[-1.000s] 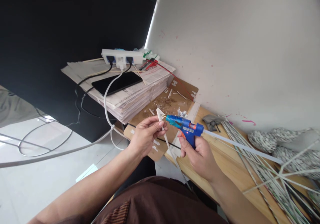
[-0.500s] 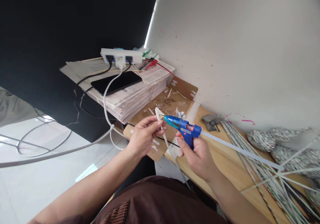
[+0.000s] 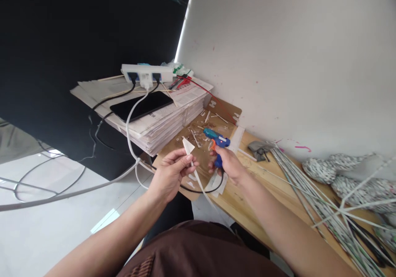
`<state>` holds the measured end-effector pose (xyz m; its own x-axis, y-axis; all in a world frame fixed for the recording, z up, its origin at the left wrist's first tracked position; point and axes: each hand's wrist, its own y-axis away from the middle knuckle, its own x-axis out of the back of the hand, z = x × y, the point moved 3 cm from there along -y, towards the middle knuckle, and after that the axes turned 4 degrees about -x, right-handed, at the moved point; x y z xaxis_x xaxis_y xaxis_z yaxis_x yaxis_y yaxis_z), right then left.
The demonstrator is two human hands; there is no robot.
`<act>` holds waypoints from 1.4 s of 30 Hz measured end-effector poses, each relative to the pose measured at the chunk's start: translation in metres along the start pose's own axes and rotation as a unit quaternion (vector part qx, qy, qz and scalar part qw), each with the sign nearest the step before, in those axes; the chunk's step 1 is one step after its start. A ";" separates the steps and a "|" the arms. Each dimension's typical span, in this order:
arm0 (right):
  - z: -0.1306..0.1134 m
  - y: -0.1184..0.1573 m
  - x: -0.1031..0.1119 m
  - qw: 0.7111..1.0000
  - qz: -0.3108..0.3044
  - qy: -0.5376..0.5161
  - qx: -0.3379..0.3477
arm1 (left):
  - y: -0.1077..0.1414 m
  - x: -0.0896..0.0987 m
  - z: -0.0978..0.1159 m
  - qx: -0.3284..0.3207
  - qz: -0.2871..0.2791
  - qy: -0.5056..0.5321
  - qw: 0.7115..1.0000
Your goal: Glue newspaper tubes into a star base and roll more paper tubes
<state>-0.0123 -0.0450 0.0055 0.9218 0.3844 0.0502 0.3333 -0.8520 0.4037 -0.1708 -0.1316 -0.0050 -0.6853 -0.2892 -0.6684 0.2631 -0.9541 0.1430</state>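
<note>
Left hand (image 3: 171,171) pinches the paper (image 3: 188,146) mid-frame, apparently rolled below, its corner unfolded; right hand (image 3: 228,162), nearer frame right, grips the glue gun (image 3: 220,140).

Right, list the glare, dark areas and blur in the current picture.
Head view: bright glare patches on the tiled floor; the black panel nearly detail-free; the glue gun and folded white strip fairly clear, without heavy motion blur.

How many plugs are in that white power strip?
3: one black plug at left, a boxy white plug in the middle, another black plug at right. Some may be hidden.
</note>
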 end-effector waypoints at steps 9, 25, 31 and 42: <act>-0.003 -0.032 -0.025 0.984 -0.121 -0.106 -0.081 | 0.004 0.010 0.001 0.011 0.006 0.001 1.000; 0.001 -0.041 -0.018 0.947 -0.260 -0.183 -0.049 | 0.013 0.005 -0.010 0.044 -0.044 -0.034 0.997; 0.004 -0.043 -0.024 0.946 -0.265 -0.174 -0.064 | 0.011 0.002 -0.012 0.046 -0.048 -0.035 0.997; 0.001 -0.054 -0.014 0.945 -0.265 -0.166 -0.094 | 0.012 -0.003 -0.017 0.052 -0.050 -0.042 0.997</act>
<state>-0.0432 -0.0050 -0.0177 0.6566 0.5798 -0.4824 0.7537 -0.4804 0.4484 -0.1542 -0.1405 -0.0135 -0.7598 -0.1945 -0.6204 0.1224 -0.9799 0.1573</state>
